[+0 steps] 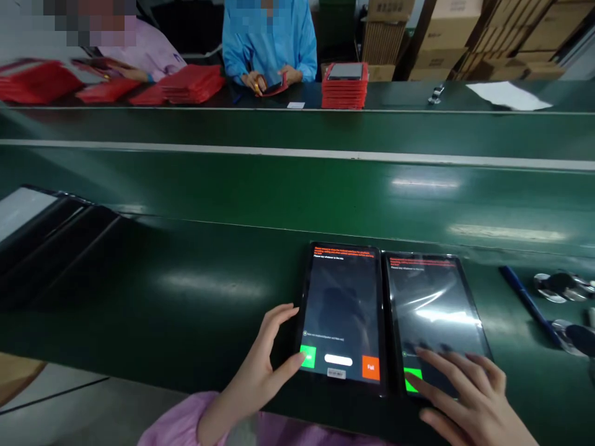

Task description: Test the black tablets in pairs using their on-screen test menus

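Observation:
Two black tablets lie side by side on the green bench in front of me, screens lit with red text. My left hand [264, 365] is open at the left tablet [343, 316], its thumb on the green button at the screen's lower left; an orange button sits at the lower right. My right hand [465, 390] is open and spread over the lower part of the right tablet [434, 316], its index fingertip on that screen's green button.
A stack of dark tablets [41, 235] lies at the left. A blue pen [527, 303] and shiny round parts [560, 288] lie at the right. Across the green conveyor [297, 186], two people handle red cases [344, 87]; cardboard boxes [465, 37] stand behind.

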The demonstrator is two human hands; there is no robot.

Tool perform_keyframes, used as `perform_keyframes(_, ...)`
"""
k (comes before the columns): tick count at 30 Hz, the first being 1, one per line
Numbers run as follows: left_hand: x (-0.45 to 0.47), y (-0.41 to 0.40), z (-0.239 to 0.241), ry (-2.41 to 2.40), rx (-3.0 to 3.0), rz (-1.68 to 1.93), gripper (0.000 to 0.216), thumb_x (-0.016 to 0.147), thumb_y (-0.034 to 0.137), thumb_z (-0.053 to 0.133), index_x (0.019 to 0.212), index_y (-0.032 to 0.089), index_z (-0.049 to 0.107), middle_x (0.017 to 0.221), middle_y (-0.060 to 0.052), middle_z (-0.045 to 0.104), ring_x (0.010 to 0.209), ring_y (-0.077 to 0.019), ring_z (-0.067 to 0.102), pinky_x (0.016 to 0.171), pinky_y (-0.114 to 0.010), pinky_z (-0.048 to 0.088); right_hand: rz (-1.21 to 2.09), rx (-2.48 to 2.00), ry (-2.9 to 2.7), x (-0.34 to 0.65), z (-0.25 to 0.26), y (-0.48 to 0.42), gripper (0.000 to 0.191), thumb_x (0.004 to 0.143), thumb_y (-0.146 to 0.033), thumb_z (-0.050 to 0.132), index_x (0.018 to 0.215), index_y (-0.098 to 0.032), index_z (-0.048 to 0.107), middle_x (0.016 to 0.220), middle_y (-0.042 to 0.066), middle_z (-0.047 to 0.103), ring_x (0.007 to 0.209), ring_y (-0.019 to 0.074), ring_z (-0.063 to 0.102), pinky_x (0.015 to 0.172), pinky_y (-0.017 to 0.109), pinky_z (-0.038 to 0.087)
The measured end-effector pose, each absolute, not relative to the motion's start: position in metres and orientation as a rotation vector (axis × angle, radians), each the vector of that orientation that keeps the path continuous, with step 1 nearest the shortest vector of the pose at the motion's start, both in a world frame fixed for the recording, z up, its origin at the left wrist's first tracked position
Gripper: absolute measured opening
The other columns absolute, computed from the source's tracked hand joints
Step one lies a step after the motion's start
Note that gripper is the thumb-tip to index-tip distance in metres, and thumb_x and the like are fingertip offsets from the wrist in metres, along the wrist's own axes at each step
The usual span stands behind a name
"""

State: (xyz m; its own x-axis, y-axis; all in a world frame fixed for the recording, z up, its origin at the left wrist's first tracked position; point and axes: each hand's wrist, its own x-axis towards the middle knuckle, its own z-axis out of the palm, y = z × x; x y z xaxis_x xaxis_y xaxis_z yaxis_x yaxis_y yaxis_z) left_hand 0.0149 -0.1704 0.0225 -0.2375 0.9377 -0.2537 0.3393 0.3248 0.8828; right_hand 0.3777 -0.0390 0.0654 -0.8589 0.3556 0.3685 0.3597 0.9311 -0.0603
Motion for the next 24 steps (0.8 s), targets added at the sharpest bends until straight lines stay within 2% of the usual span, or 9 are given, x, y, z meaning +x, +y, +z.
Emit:
perform_keyframes(3, 0.019, -0.171, 0.019, 1.786, 1.123, 0.912, 0.056, 0.092, 0.058, 0.07, 0.141, 0.033, 0.062, 0.154, -0.014, 0.054, 0.147, -0.039, 0.053, 0.117, -0.056, 0.051, -0.07, -0.499, -2.698, 0.379, 0.074, -0.04, 0.029, 0.108, -0.039, 0.053, 0.105, -0.033, 0.081, 0.11, 0.004, 0.079, 0.093, 0.024, 0.069, 0.089, 0.042, 0.042)
perform_keyframes(6, 0.02, -0.171, 0.017, 1.806, 1.129, 0.924, 0.055, 0.092, 0.056, 0.07, 0.14, 0.032, 0.063, 0.153, -0.015, 0.056, 0.145, -0.0393, 0.054, 0.116, -0.056, 0.052, 0.01, -0.556, -2.637, 0.389, 0.078, -0.038, 0.023, 0.105, -0.034, 0.057, 0.106, -0.032, 0.08, 0.1, 0.003, 0.078, 0.088, 0.0236, 0.068, 0.093, 0.041, 0.043)
perform_keyframes(12, 0.021, -0.174, 0.017, 1.798, 1.111, 0.93, 0.054, 0.092, 0.057, 0.07, 0.139, 0.032, 0.063, 0.154, -0.015, 0.055, 0.148, -0.039, 0.052, 0.118, -0.057, 0.051, 0.145, -0.575, -2.657, 0.391, 0.072, -0.038, 0.018, 0.104, -0.03, 0.062, 0.113, -0.03, 0.078, 0.099, 0.001, 0.077, 0.084, 0.0203, 0.069, 0.099, 0.041, 0.043)
perform_keyframes(19, 0.02, -0.178, 0.008, 1.846, 1.086, 0.986, 0.058, 0.089, 0.051, 0.074, 0.142, 0.033, 0.059, 0.149, -0.012, 0.058, 0.133, -0.035, 0.063, 0.113, -0.054, 0.055, 0.149, -0.727, -2.598, 0.387, 0.076, -0.03, 0.022, 0.108, -0.032, 0.056, 0.108, -0.03, 0.078, 0.095, 0.001, 0.076, 0.079, 0.0192, 0.068, 0.091, 0.041, 0.044)
perform_keyframes(24, 0.001, -0.12, 0.02, 1.798, 1.359, 1.073, 0.064, 0.092, 0.056, 0.069, 0.149, 0.031, 0.052, 0.15, -0.013, 0.057, 0.135, -0.0322, 0.06, 0.114, -0.052, 0.053, -0.019, -0.826, -2.58, 0.364, 0.08, 0.025, 0.031, 0.111, -0.04, 0.048, 0.113, -0.03, 0.077, 0.101, 0.006, 0.075, 0.084, 0.021, 0.067, 0.082, 0.04, 0.045)
